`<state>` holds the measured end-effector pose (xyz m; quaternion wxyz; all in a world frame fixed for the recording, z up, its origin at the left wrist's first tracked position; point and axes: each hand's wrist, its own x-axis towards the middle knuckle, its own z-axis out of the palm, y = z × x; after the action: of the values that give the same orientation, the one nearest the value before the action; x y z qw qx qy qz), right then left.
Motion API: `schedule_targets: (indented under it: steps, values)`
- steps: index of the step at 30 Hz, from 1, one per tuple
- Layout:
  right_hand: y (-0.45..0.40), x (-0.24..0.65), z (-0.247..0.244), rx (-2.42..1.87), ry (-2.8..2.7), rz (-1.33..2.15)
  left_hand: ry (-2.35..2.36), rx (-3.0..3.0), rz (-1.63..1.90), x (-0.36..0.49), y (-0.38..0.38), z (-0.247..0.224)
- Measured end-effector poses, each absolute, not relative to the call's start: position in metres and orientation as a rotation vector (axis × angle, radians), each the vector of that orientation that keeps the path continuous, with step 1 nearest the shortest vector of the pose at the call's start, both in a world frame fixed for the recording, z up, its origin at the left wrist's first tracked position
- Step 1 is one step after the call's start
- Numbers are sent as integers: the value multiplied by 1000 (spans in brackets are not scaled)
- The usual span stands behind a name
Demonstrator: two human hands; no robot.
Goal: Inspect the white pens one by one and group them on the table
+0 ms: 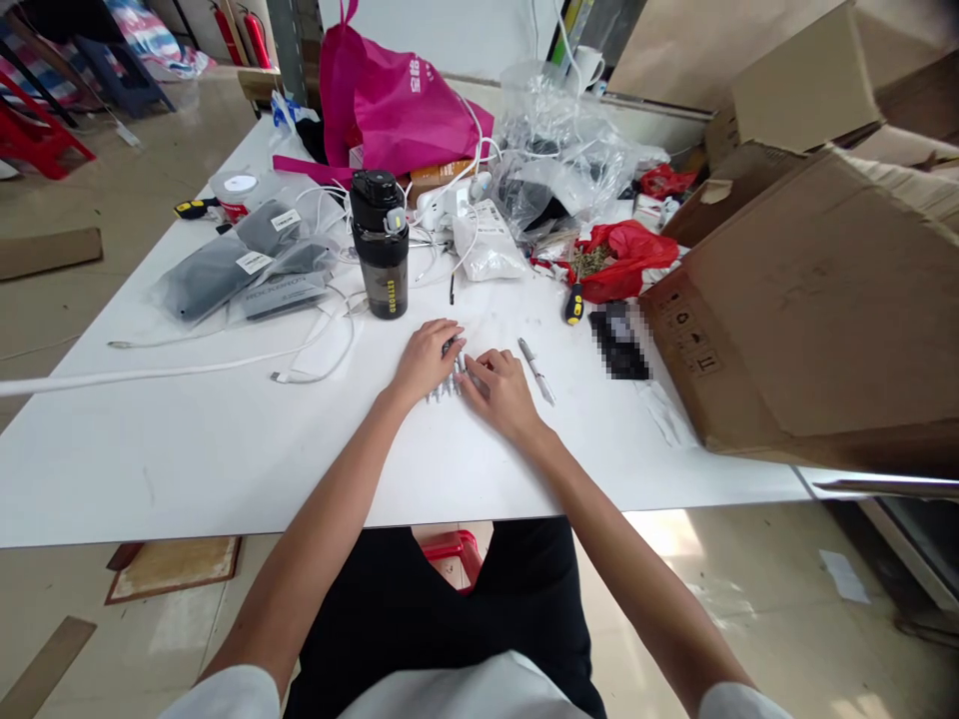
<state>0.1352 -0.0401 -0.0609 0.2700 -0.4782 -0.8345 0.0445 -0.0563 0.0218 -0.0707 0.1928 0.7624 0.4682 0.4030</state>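
A small metal part lies between the left hand and right hand (grips narrow, hold unclear).

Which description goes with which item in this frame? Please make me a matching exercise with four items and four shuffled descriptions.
Items:
1. left hand
2. white pen
3. black water bottle
4. screwdriver with a yellow and black handle

Descriptions:
A. lying on the table just beside the right hand
B. standing upright on the table
C. over small metal parts
D. lying beside a red plastic bag

Pairs: 1-C, 2-A, 3-B, 4-D
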Motion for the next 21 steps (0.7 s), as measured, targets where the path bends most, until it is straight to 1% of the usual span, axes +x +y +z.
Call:
schedule_targets:
  steps: [5, 11, 14, 17, 21]
  values:
    - [-43, 136, -60, -1327, -2389, 78, 1365, 2219, 1056, -56, 19, -68]
    - [-41, 134, -60, -1397, -2415, 24, 1410, 2239, 1004, -56, 19, -67]
    - [-39, 149, -56, -1439, -2334, 0, 1412, 2237, 1010, -55, 19, -67]
    - [-34, 173, -56, -1610, -2117, -15, 1413, 2228, 1018, -55, 18, -67]
    - [-28, 199, -62, -1692, -2001, 110, 1403, 2203, 1078, -54, 19, -68]
